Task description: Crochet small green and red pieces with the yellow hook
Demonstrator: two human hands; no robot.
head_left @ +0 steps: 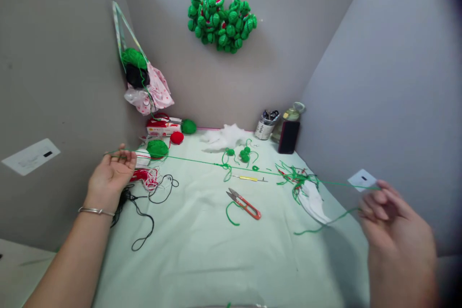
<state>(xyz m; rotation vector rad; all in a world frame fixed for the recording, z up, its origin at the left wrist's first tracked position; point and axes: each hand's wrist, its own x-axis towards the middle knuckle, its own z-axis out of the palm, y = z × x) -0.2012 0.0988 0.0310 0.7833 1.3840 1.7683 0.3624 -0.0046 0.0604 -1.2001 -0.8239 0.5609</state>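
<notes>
A long strand of green yarn (202, 161) is stretched taut between my two hands above the table. My left hand (110, 175) pinches one end at the left, close to a green yarn ball (157, 148) and a red and white yarn tangle (146, 176). A metal bangle sits on that wrist. My right hand (395, 231), blurred at the lower right, has its fingers closed on the other end, and a loose tail of yarn hangs from it. Red-handled thread snips (244, 203) and a yellow-handled crochet hook (249, 178) lie below the strand.
A pale green cloth (224, 255) covers the table between grey partition walls. A cluster of green crocheted pieces (221, 20) hangs on the back wall. A black cord (144, 216), white stuffing (227, 135), a can with scissors (266, 125), a black box (288, 136) and a yarn bag (142, 82) stand around.
</notes>
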